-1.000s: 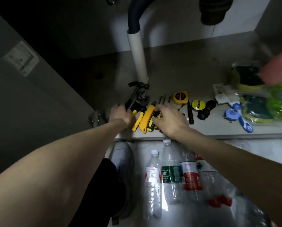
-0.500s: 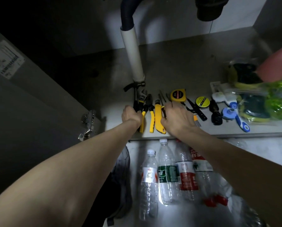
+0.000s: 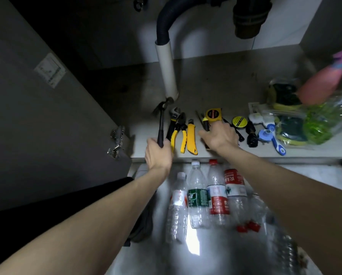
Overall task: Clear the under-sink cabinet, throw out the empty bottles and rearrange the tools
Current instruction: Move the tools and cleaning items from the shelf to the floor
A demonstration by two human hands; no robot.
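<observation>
On the cabinet floor (image 3: 215,80), a black-handled hammer (image 3: 161,124) is gripped by the left hand (image 3: 158,153); yellow-handled pliers (image 3: 179,133) and a yellow utility knife (image 3: 192,138) lie beside. A dark tool, possibly a screwdriver (image 3: 205,124), is touched by the right hand (image 3: 221,137), whose fingers appear spread.

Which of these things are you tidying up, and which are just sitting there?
Being tidied:
hammer, gripped by the left hand
pliers
yellow knife
screwdrivers, under the right hand
tape measure
empty bottles on the floor

Just sitting there:
white pipe
sponges
blue brush
green bag
</observation>
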